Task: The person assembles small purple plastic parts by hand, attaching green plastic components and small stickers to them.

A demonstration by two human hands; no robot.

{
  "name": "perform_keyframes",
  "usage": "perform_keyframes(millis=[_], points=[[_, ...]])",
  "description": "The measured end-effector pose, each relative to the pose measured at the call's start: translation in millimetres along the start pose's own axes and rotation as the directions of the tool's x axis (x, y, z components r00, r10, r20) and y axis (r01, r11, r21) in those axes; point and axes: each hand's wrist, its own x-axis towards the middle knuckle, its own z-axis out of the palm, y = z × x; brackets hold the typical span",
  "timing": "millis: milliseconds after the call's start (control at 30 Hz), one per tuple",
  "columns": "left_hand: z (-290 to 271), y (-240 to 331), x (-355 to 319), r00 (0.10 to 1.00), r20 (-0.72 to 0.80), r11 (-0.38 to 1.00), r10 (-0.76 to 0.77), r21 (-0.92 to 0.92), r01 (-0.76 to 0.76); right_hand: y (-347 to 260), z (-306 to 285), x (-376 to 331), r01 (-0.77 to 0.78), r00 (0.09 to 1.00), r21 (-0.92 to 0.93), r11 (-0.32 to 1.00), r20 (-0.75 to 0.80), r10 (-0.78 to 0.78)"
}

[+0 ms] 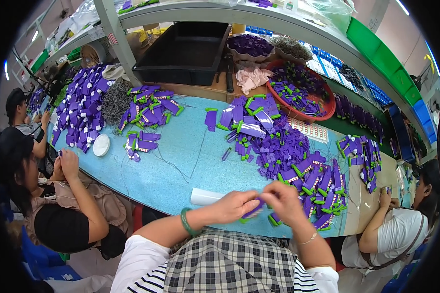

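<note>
My left hand (237, 205), with a green bangle on its wrist, is closed on a purple plastic piece (252, 213) that has a green end and a striped sticker. My right hand (284, 199) meets it at the piece's upper end, its fingers pinched there and a little blurred by motion. Part of the piece is hidden by the fingers. Just right of my right hand lies a pile of purple-and-green pieces (322, 188) with striped stickers. Beyond it is a heap of small loose purple parts (283, 146). A white tube-like thing (204, 197) rests beside my left hand.
Farther off stand a red basin (327, 113) of purple parts, a sticker sheet (309, 130) and a black tray (181, 61). At left are purple pieces (85, 105), tangled wires (116, 101) and a white round lid (101, 145). Co-workers sit on both sides; a shelf (220, 13) spans overhead.
</note>
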Motion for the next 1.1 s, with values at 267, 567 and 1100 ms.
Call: perform_keyframes(millis=[267, 567, 1100], points=[[-155, -48, 67, 0.93, -0.364, 0.348, 0.047, 0.879, 0.326, 3, -102, 6, -0.174, 0.926, -0.864, 0.472, -0.307, -0.221], [-210, -72, 83, 0.988, 0.085, 0.007, 0.129, 0.996, -0.087, 21, 45, -20, 0.475, 0.877, -0.647, 0.596, 0.291, -0.383], [-123, -17, 7, 0.857, -0.515, 0.945, 0.032, -0.263, -0.193, 188, 7, -398, -0.504, 0.599, 0.843, 0.187, 0.185, 0.779]])
